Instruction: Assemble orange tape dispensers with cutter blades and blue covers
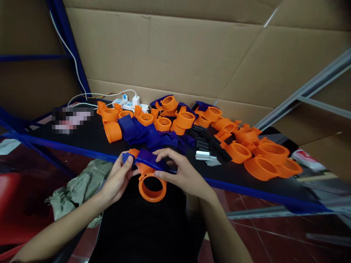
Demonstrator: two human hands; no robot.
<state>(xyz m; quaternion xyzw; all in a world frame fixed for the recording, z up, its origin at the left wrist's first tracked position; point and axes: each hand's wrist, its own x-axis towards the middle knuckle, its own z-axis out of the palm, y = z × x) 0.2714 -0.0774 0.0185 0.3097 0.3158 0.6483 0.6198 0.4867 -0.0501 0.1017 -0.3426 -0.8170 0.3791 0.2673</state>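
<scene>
An orange plastic ring fitting (142,190) is held up in front of the body, its round opening facing toward me. Across its upper part lies a dark blue plastic plate (149,157). My left hand (120,179) is closed on the fitting's left end, the thumb pressing a small blue piece (127,157) there. My right hand (181,173) grips the right side of the blue plate and fitting between thumb and fingers. Partly behind the right hand a dark, shiny edge shows; I cannot make out what it belongs to.
On the black shelf (82,137) stand several orange fittings (238,152), a pile of blue plates (131,128), black strips (203,140) and silvery metal strips (207,157). A white power strip (127,105) with cables lies behind. A grey sack (85,182) and red stool (22,208) are at left.
</scene>
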